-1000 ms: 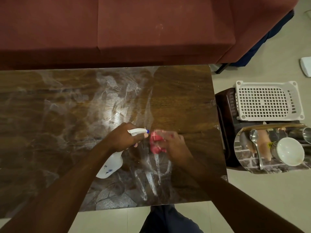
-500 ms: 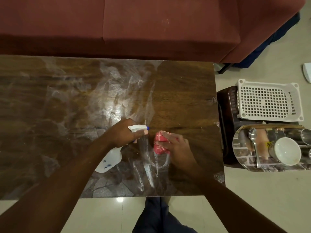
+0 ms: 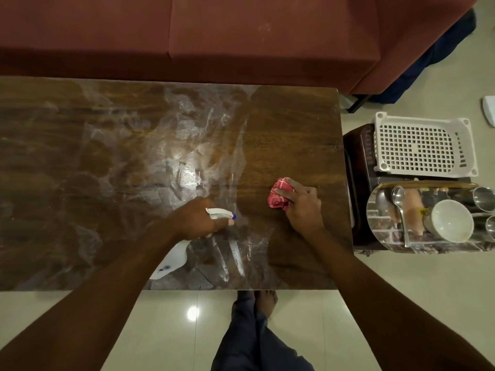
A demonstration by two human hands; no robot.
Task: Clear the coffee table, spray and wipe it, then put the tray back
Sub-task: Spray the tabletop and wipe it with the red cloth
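The dark wooden coffee table (image 3: 80, 156) fills the view, smeared with wet streaks across its middle. My left hand (image 3: 195, 218) grips a white spray bottle (image 3: 171, 259) with a blue nozzle tip, held low over the table's near middle. My right hand (image 3: 302, 207) presses a crumpled red cloth (image 3: 278, 195) flat on the drier right part of the table. The tray (image 3: 385, 236), shiny and rounded, sits off the table at the right on a dark stand, carrying a white bowl (image 3: 451, 220), a spoon (image 3: 400, 210) and steel cups (image 3: 483, 199).
A maroon sofa (image 3: 241, 36) runs along the table's far edge. A white perforated plastic basket (image 3: 420, 144) lies upside down on the dark stand (image 3: 359, 183) to the right. My legs and bare foot (image 3: 265, 301) stand on the pale tiled floor at the near edge.
My right hand has slid the red cloth to the right and away from the spray bottle. The left hand with the bottle has stayed about where it was.
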